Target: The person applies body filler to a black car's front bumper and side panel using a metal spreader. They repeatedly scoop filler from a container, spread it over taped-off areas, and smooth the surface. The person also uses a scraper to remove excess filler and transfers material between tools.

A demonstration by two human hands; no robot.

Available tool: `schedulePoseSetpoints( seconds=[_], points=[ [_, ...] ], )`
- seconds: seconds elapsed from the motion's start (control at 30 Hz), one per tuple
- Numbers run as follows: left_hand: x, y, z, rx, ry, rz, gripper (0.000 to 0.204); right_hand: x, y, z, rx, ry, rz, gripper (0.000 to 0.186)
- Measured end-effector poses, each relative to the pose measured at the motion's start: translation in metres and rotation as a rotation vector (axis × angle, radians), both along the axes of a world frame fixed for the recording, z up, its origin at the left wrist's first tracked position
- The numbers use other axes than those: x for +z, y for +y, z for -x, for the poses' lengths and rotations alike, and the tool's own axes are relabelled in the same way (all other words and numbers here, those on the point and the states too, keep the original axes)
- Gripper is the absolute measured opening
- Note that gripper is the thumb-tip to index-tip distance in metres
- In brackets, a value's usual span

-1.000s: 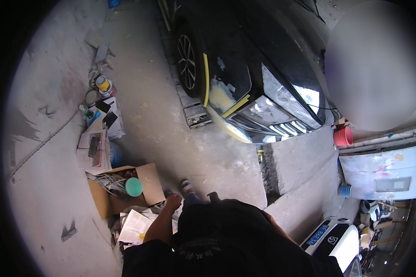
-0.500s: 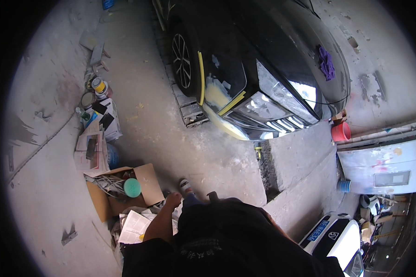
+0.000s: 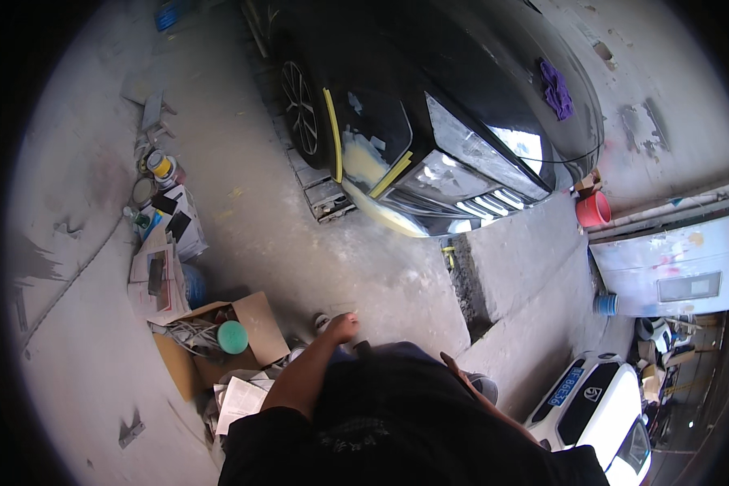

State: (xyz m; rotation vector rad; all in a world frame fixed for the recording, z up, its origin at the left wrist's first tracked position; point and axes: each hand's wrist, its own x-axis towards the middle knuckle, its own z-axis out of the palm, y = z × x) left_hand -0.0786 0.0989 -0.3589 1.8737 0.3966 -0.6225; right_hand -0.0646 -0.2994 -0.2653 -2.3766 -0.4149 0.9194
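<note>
My left hand (image 3: pixel 344 326) is in front of my body above the concrete floor, its fingers curled closed. Nothing sticks out of it, and the inside of the fist is hidden. Low at my right side is my right hand (image 3: pixel 454 367), seen edge-on and mostly hidden by my dark shirt, so its fingers cannot be read. Neither hand touches the black car (image 3: pixel 397 121) ahead. Around the car's bare, sanded front corner run strips of yellow masking tape (image 3: pixel 393 175). A purple cloth (image 3: pixel 556 89) lies on its bonnet.
To my left stand an open cardboard box (image 3: pixel 261 324) with a green-lidded tub (image 3: pixel 232 337), newspapers (image 3: pixel 241 403) and paint cans (image 3: pixel 161 166). A trench (image 3: pixel 468 292) cuts the floor ahead. On the right are a red bucket (image 3: pixel 593 210), a pale panel (image 3: pixel 672 267) and a white car (image 3: pixel 595 405).
My left hand has swung forward and to the right, still closed. More of my right hand and forearm shows beside my body. The view has shifted slightly.
</note>
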Motion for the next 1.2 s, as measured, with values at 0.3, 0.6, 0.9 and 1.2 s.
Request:
schedulePoseSetpoints(
  seconds=[0.3,0.6,0.9,1.2],
  points=[
    [0.028,-0.056,-0.024,-0.371,-0.024,-0.008,0.039,0.047,0.048,0.021,-0.281,-0.054,0.243,0.062],
    [0.049,-0.14,-0.026,-0.574,0.007,0.312,0.038,0.051,0.052,0.039,-0.247,-0.006,-0.158,0.07],
    [0.039,-0.174,-0.017,-0.731,0.073,0.374,0.042,0.038,0.048,0.061,-0.449,0.142,0.271,0.066],
    [0.025,-0.183,-0.011,-0.66,0.234,0.664,0.056,0.021,0.037,0.072,-0.386,0.101,-0.276,0.082]
  ],
)
